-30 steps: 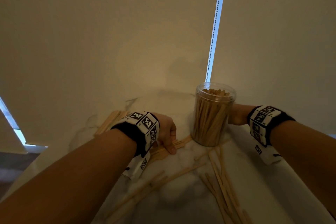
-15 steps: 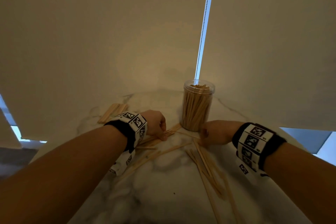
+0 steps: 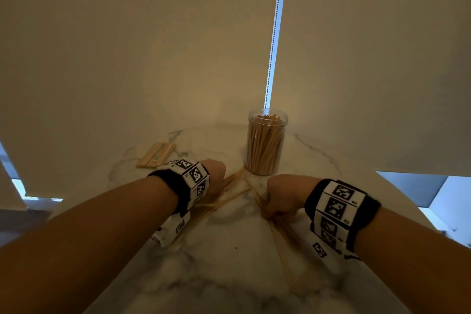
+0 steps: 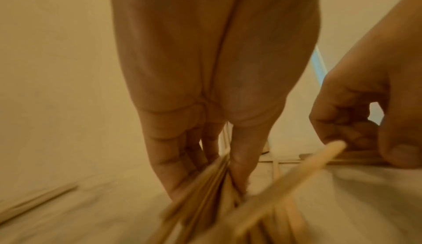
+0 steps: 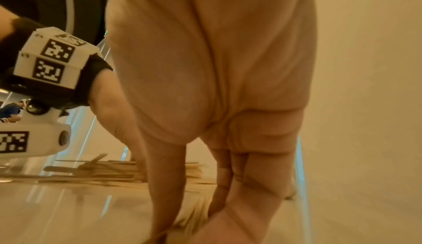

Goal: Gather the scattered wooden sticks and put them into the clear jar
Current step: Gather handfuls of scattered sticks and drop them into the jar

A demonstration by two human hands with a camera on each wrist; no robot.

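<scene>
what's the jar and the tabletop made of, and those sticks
Jar: looks like clear plastic, since the sticks inside show through; glass can't be ruled out.
Tabletop: white with grey veins and a gloss, so marble or a marble-look surface.
Sticks: pale, flat, matte strips, apparently bare wood.

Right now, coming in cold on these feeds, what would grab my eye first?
The clear jar at the back of the marble table, already packed with upright wooden sticks. In front of it, the left hand and right hand each grip a bunch of loose sticks fanned across the tabletop. Left of the jar lies a separate flat stack of wider sticks, apart from both hands.
</scene>
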